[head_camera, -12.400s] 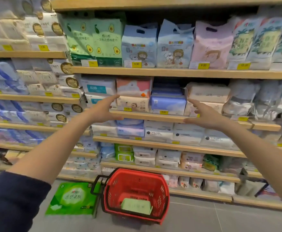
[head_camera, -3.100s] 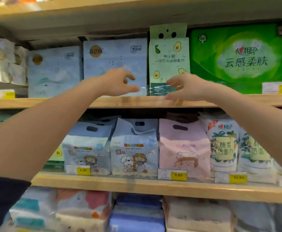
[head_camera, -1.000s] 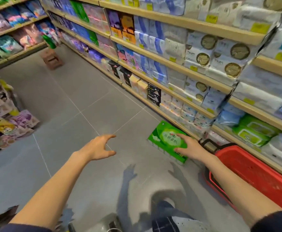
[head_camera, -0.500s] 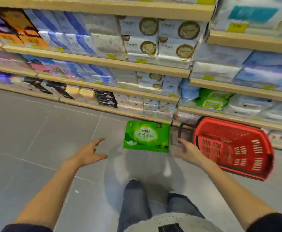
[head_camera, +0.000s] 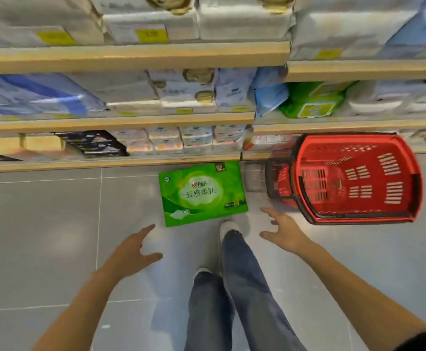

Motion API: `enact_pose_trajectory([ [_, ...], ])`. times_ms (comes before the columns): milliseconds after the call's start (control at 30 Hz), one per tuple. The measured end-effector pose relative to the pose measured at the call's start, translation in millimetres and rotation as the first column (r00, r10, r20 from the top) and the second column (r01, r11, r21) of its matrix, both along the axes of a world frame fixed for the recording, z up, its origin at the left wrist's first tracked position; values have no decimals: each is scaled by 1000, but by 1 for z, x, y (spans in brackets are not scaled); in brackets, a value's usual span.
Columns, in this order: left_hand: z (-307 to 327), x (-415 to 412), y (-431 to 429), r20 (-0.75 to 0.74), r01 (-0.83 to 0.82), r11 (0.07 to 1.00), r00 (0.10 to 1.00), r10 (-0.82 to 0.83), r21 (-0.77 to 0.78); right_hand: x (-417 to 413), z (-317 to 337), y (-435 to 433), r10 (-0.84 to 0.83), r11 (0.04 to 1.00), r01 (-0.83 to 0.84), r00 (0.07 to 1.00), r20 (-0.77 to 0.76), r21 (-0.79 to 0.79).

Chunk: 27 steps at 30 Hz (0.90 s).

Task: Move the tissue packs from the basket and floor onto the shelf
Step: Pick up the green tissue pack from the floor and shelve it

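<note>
Hands are spread and empty: the left hand [head_camera: 133, 249] and right hand [head_camera: 284, 230] reach down on either side of the green tissue pack [head_camera: 203, 192], which lies flat on the floor [head_camera: 42, 224] just ahead of the fingertips, presumably for a two-handed lift. The red basket [head_camera: 358, 178], beyond the right hand, looks empty.

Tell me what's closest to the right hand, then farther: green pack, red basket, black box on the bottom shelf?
From the right hand:
1. Red basket, just right.
2. Green pack, on the floor, left; nearly tied with the basket.
3. Black box, far left on the shelf.
</note>
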<state>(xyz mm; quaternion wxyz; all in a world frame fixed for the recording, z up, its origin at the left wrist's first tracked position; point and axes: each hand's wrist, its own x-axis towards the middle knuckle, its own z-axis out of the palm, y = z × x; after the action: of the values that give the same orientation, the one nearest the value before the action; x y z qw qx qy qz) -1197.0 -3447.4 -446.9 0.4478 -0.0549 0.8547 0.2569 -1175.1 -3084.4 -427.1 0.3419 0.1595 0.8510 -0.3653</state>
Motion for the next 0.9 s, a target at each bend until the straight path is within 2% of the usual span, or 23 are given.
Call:
enact_pose_trajectory([
  [167, -106, -10, 18, 5, -165, 986, 986, 165, 34, -21, -107, 7, -29, 999, 27, 998, 57, 43],
  [367, -233, -21, 20, 26, -121, 992, 992, 120, 26, -37, -240, 16, 0, 998, -7, 992, 123, 58],
  [633, -372, -38, 9, -113, -60, 997, 992, 55, -45, -58, -391, 32, 136, 985, -138, 990, 26, 100],
  [733, -413, -50, 7, -164, -106, 993, 981, 98, -41, -70, -432, 35, 123, 986, -122, 992, -9, 114],
  [900, -453, -76, 5, -232, -227, 974, 946, 225, 17, -92, -480, 37, 56, 998, -54, 996, -64, 44],
])
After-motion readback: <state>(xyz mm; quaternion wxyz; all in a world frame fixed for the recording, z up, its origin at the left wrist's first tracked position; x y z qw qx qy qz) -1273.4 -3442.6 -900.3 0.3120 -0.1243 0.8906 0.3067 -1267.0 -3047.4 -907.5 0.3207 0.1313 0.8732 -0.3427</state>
